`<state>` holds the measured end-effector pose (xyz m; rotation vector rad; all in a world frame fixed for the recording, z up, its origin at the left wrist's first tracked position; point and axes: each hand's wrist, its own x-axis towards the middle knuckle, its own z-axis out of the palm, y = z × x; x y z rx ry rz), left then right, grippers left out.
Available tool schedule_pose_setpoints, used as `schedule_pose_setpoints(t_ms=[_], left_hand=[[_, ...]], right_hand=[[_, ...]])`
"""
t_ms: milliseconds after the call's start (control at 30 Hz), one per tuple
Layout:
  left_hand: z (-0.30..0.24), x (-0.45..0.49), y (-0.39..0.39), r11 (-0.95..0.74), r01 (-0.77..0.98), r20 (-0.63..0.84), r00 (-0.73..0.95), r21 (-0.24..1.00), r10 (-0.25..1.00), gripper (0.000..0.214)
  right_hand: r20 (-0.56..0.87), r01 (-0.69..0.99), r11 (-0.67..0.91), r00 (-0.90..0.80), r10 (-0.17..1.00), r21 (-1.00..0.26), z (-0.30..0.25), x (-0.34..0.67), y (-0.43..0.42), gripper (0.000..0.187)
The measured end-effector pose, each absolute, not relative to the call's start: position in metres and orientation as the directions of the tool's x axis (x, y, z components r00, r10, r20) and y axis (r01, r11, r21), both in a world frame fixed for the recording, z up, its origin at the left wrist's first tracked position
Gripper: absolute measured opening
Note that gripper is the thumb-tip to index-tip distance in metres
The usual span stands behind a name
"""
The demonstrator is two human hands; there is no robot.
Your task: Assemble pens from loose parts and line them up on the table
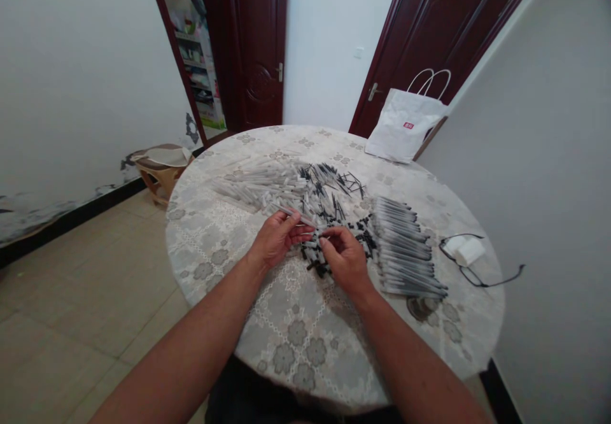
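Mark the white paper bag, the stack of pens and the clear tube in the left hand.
white paper bag (401, 132): head view, middle of its front face.
stack of pens (405, 246): head view, centre of the stack.
clear tube (287, 210): head view, its visible left half.

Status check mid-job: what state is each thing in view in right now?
left hand: shut on a clear barrel.
right hand: fingertips pinched shut over the black parts; what they grip is too small to tell.
barrel heap: loose pile.
black parts: loose, tangled.
pen row: laid side by side.
paper bag: upright, leaning back.
glasses: unfolded, flat on the table.
left door: open.
right door: shut.
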<state>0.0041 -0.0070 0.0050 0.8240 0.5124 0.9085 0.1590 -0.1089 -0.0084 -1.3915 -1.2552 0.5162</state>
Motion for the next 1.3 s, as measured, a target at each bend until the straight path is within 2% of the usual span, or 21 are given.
schedule_pose_setpoints(t_ms=[167,433,1300], left_hand=[[0.002,0.006,-0.01,0.349,-0.461,-0.035,0.562,0.816,0.826,0.036],[-0.004,0.007,-0.009,0.351,-0.467,-0.022,0.576,0.812,0.817,0.034],[-0.003,0.012,-0.016,0.358,-0.44,-0.004,0.627,0.824,0.779,0.031]], right_hand=[[0.287,0.242,0.194,0.448,0.847,-0.951,-0.018,0.158,-0.099,0.026],[0.271,0.213,0.195,0.431,0.86,-0.957,-0.018,0.159,-0.095,0.029],[0.413,0.381,0.258,0.415,0.811,-0.888,-0.018,0.164,-0.106,0.018]])
